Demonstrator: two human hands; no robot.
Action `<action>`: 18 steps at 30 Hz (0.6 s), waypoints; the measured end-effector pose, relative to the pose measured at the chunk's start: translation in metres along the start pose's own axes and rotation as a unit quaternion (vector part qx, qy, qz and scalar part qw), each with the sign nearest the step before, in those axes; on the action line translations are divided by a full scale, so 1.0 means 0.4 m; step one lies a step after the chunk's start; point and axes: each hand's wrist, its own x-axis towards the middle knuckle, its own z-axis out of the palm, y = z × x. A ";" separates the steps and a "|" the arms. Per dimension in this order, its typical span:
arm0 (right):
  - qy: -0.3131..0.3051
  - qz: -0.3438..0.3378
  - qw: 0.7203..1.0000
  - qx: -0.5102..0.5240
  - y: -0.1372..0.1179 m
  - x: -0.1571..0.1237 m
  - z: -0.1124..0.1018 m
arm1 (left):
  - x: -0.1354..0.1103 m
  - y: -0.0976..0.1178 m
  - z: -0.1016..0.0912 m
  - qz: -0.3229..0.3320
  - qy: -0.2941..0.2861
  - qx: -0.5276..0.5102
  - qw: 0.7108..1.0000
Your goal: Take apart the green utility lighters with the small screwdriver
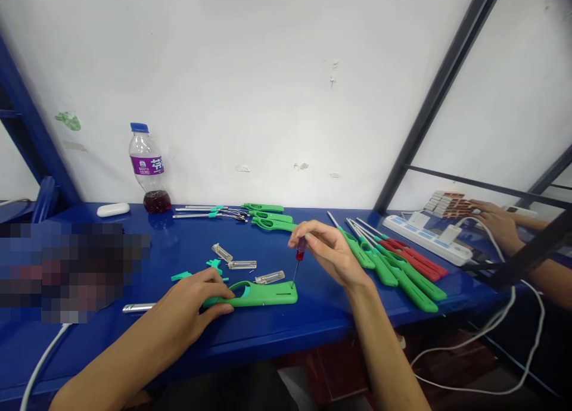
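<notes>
One green lighter (270, 293), flat on the blue table (322, 307), front part held between thumb and fingers of the left hand (203, 295). One red-handled screwdriver (301, 250), gripped in the right hand (330, 253), tip at the lighter's right end. Three clear cartridges (242, 265), just beyond. Red lighters (417, 262), well right.

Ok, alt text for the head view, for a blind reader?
A person's right hand holds a red-handled screwdriver to the end of a green lighter, which the left hand holds on a blue table; other lighters lie to the right.
</notes>
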 end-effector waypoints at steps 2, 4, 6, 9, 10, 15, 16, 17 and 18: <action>-0.001 -0.016 1.000 -0.001 -0.001 0.000 0.000 | 0.001 0.002 -0.001 0.001 -0.001 0.001 1.000; -0.003 -0.034 0.999 0.002 0.000 0.000 -0.001 | 0.001 0.003 -0.002 0.002 -0.003 0.000 1.000; -0.007 -0.040 0.999 0.013 0.002 0.000 -0.002 | 0.001 0.001 -0.002 0.001 -0.004 -0.002 1.000; -0.006 -0.015 1.000 0.022 0.005 0.002 0.000 | 0.002 -0.007 0.000 0.001 0.002 -0.001 1.000; -0.004 -0.007 1.000 0.019 0.005 0.003 0.001 | 0.002 -0.009 0.001 0.003 0.004 -0.001 1.000; 0.006 -0.035 0.999 -0.003 0.009 0.008 0.003 | -0.002 -0.005 0.000 0.016 0.002 -0.009 1.000; 0.016 -0.032 0.999 -0.001 0.010 0.009 0.003 | -0.003 -0.003 -0.001 0.017 0.002 -0.010 1.000; 0.027 -0.022 0.999 -0.002 0.010 0.009 0.003 | -0.004 0.000 -0.002 0.016 0.003 -0.010 1.000; 0.037 -0.010 0.999 -0.006 0.010 0.009 0.003 | -0.005 0.002 -0.003 0.015 0.004 -0.010 1.000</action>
